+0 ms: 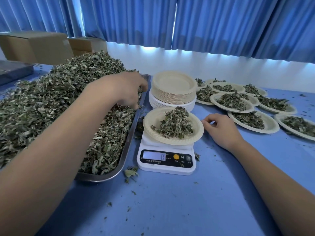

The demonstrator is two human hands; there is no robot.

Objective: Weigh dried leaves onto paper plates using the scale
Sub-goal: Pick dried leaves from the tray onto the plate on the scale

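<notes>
Dried leaves [175, 123] heap on a paper plate [153, 120] atop the scale [166, 159], between both hands. Left hand [126, 90] seemingly pinches leaves over the tray [134, 123], grip narrow; right hand [219, 128] rests curled, empty, on the counter [170, 201], filled plates [252, 120] beyond it.

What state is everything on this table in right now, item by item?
Scale: switched on, display lit, reading too blurred to trust.
Plate on scale: loaded with a heap of leaves.
Plate stack: empty, unused.
Filled plates: portioned, set aside on the right.
Metal tray: heaped with dried leaves.
Left hand: fingers down in the tray's leaves.
Right hand: resting on the table beside the plate, holding nothing.
</notes>
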